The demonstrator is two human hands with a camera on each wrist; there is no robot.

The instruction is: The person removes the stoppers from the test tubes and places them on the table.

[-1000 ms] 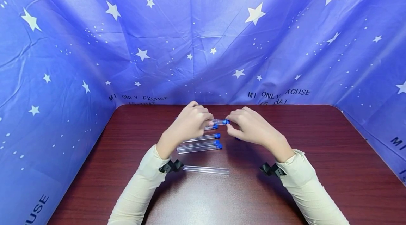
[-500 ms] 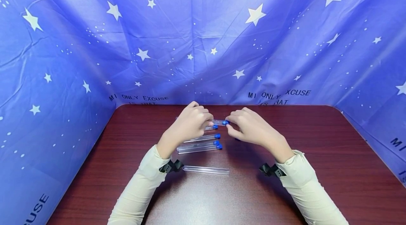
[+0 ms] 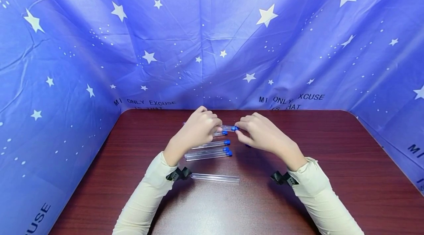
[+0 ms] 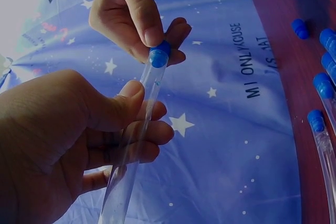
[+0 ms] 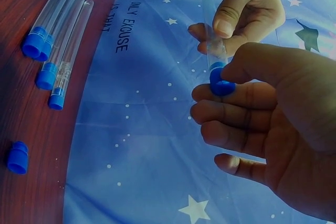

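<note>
My left hand (image 3: 198, 127) pinches a clear test tube (image 4: 137, 129) between thumb and fingers, above the far part of the table. A blue cap (image 5: 222, 85) sits at the tube's mouth, its narrower part inside the glass. My right hand (image 3: 265, 132) pinches that cap between thumb and index finger; its other fingers extend loosely, as the right wrist view shows. In the head view the left hand hides most of the tube. Several blue-capped test tubes (image 3: 208, 153) lie on the table below the left hand, some partly covered by it.
An uncapped test tube (image 3: 215, 178) lies nearer the front of the dark red wooden table (image 3: 347, 176). One loose blue cap (image 5: 18, 157) rests on the table, mostly hidden under the right hand in the head view. A blue star-printed curtain (image 3: 198, 43) surrounds the table's back and sides.
The right hand and the blue cap have shifted very slightly left, toward the left hand. Both hands keep their grip, and the tubes on the table have not moved.
</note>
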